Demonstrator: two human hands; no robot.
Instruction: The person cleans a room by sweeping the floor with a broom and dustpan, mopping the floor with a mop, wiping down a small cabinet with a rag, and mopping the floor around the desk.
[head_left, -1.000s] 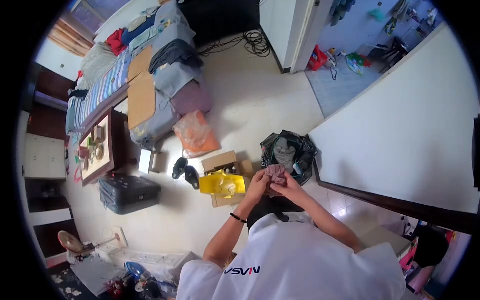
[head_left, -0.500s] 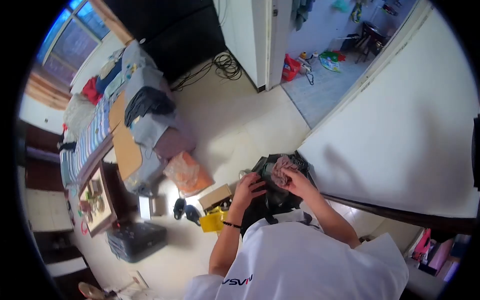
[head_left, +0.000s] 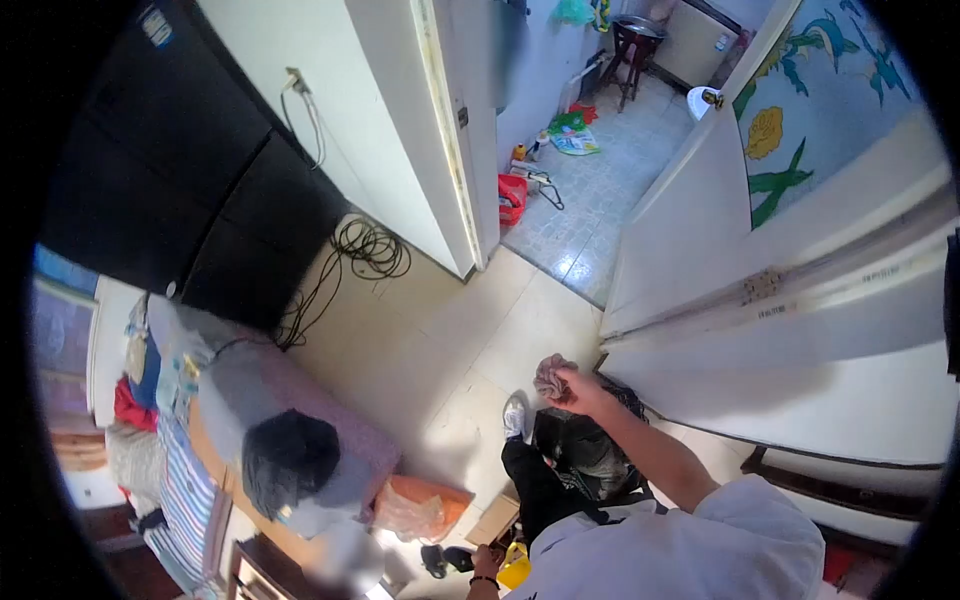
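Observation:
My right hand is closed around a crumpled brownish-pink cloth, held out in front of me. Below it a black plastic bag stands beside my leg, close to the white door. My left hand, with a dark bead bracelet at the wrist, hangs low at my side, close to a yellow item and a cardboard box. Its fingers are too small and partly hidden to read. My shoe shows on the tiles left of the bag.
Ahead, a doorway opens onto a tiled room with a red basket on its floor. Coiled black cable lies by the black fridge-like cabinet. A sofa heaped with clothes, an orange bag and dark shoes are at left.
My view has turned toward the doorway. My right hand has carried the cloth forward, away from the black bag. My left hand has dropped from beside the bag to my side.

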